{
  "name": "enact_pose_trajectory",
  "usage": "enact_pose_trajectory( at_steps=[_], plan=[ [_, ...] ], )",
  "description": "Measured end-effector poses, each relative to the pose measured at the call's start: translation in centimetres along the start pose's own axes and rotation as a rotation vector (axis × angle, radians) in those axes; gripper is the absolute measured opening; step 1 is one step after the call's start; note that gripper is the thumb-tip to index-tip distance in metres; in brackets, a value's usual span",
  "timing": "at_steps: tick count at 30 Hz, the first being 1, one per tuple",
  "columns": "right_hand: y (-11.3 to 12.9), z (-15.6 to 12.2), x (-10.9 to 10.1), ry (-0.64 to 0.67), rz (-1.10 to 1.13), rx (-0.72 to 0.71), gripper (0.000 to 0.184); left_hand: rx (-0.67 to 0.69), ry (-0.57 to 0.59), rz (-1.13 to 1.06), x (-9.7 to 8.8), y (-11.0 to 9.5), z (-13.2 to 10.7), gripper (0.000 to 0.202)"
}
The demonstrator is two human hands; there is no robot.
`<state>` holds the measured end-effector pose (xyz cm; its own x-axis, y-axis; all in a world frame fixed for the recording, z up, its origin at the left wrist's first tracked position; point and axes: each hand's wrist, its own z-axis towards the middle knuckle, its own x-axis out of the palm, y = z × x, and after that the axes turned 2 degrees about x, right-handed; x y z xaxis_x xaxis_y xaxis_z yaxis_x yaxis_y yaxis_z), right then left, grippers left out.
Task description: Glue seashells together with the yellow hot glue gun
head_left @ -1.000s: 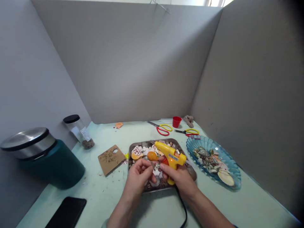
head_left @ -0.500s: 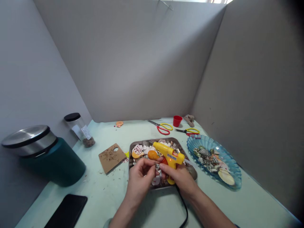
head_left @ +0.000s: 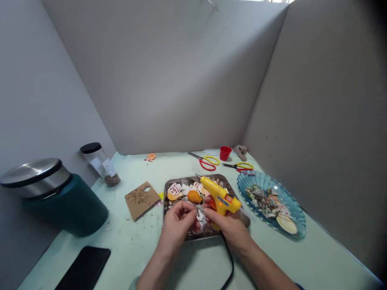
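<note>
My right hand (head_left: 228,227) is wrapped round the handle of a yellow hot glue gun (head_left: 219,194). Its nozzle points up and to the left, and a small orange light glows on the handle. Close beside it, my left hand (head_left: 179,221) pinches a tiny greyish piece (head_left: 196,208) between thumb and fingertips; its kind is too small to make out. My right thumb reaches towards the same spot. Both hands are over a metal tray (head_left: 165,201) full of shells and small craft bits, among them an orange oval piece (head_left: 194,196) and a white-and-red speckled round piece (head_left: 174,189).
To the right is a blue glass dish (head_left: 298,213) of shells. Scissors (head_left: 207,163), pliers (head_left: 238,166) and a red cup (head_left: 225,153) lie behind. On the left are a brown board (head_left: 140,201), a jar (head_left: 104,167), a teal flask (head_left: 66,205) and a phone (head_left: 86,268). A black cord (head_left: 230,262) trails frontward.
The glue gun has shifted slightly right and down, its nozzle tilting up more steeply. My hands have drawn slightly apart at the fingertips. The cord has swung left.
</note>
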<state>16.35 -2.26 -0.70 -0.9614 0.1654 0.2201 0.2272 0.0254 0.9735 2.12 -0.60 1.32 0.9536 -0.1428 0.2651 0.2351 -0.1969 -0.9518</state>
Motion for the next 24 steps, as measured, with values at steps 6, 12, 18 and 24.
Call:
enact_pose_trajectory(
  at_steps=[6, 12, 18, 24],
  plan=[
    [-0.8, -0.4, 0.2, -0.053, -0.089, -0.045, 0.033, 0.032, -0.026, 0.078, 0.2, 0.2, 0.2, 0.024],
    [-0.1, -0.7, 0.5, -0.078, -0.133, -0.067, 0.038, 0.046, -0.051, 0.089, 0.3, 0.3, 0.2, 0.023],
    [0.5, -1.2, 0.5, -0.026, -0.279, -0.161, 0.027, 0.058, -0.063, 0.122, 0.1, 0.8, 0.3, 0.022],
    [0.5, -1.3, 0.4, -0.014, -0.333, -0.195, 0.026, 0.132, -0.064, 0.208, -0.2, 1.0, 0.2, 0.018]
  ],
)
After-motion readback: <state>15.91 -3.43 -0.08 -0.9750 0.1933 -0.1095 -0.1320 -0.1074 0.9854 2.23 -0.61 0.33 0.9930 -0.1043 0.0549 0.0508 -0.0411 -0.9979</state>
